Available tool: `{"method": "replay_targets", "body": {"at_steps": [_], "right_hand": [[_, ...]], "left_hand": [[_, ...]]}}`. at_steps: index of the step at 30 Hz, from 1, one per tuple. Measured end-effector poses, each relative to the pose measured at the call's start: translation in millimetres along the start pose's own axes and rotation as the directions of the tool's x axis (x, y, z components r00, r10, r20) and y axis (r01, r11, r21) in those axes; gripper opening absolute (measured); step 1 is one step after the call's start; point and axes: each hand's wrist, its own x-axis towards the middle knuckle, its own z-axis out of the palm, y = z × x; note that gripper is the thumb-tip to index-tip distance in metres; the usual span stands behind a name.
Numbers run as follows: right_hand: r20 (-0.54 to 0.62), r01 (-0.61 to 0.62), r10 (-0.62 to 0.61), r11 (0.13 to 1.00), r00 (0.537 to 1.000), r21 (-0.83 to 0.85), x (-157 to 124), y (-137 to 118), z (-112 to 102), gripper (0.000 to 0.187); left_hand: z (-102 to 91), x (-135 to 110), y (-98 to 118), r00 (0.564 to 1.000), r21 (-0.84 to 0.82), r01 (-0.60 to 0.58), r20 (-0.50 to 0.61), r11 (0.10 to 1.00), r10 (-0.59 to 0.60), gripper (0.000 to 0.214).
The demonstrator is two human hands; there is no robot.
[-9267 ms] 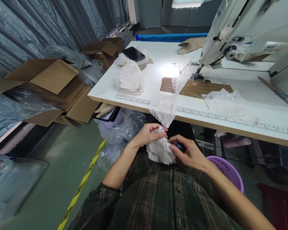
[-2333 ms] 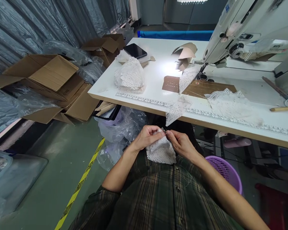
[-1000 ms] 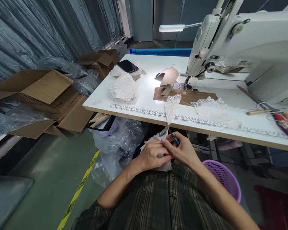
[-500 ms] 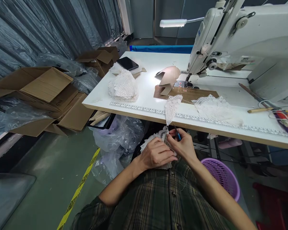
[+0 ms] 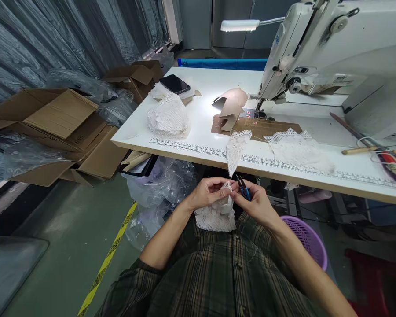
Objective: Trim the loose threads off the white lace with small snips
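Over my lap, my left hand (image 5: 206, 193) is closed on a white lace piece (image 5: 216, 219), gripping its upper edge between thumb and fingers. My right hand (image 5: 254, 202) holds blue-handled thread snips (image 5: 246, 190), their dark blades pointing up and apart. Its thumb and fingertips also meet the lace edge beside the left fingertips. Just above, a pointed lace piece (image 5: 236, 150) hangs over the table's front edge, its tip close to my fingers. More lace (image 5: 300, 152) lies to the right on the table, and a lace stack (image 5: 169, 116) sits at the left.
A white sewing machine (image 5: 290, 61) stands on the table (image 5: 204, 83), with brown card (image 5: 273, 128) by its needle. A phone (image 5: 174, 84) lies behind the lace stack. Cardboard boxes (image 5: 62, 115) are at the left; a purple basket (image 5: 318, 251) stands below right.
My left hand has gone from lying flat over the lace to pinching its upper edge. The lace now hangs below the fingers, and the snips show more clearly in my right hand.
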Motion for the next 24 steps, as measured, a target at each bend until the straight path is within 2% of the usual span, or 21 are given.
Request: {"method": "replay_targets", "body": {"at_steps": [4, 8, 15, 20, 24], "right_hand": [[0.051, 0.004, 0.001, 0.996, 0.999, -0.095, 3, 9, -11, 0.042], [0.073, 0.007, 0.008, 0.98, 0.997, -0.201, 12, 14, -12, 0.06], [0.151, 0.154, -0.11, 0.932, 0.982, -0.328, 26, 0, -2, 0.057], [0.107, 0.11, -0.079, 0.939, 0.991, -0.325, 22, 4, -2, 0.053], [0.17, 0.074, -0.033, 0.967, 0.985, -0.243, 13, 8, 3, 0.051]], "left_hand": [[-2.7, -5, 7, 0.991, -0.014, 0.066, -0.116, 0.998, -0.067, 0.035], [-6.9, -11, 14, 0.978, -0.016, 0.062, -0.199, 0.998, -0.064, 0.029], [-7.5, -14, 19, 0.972, 0.054, 0.041, -0.232, 0.998, -0.028, 0.029], [-7.2, -15, 19, 0.962, 0.015, 0.037, -0.271, 0.999, -0.032, 0.027], [-7.3, -16, 18, 0.968, -0.008, 0.046, -0.247, 0.999, -0.047, 0.026]]}}
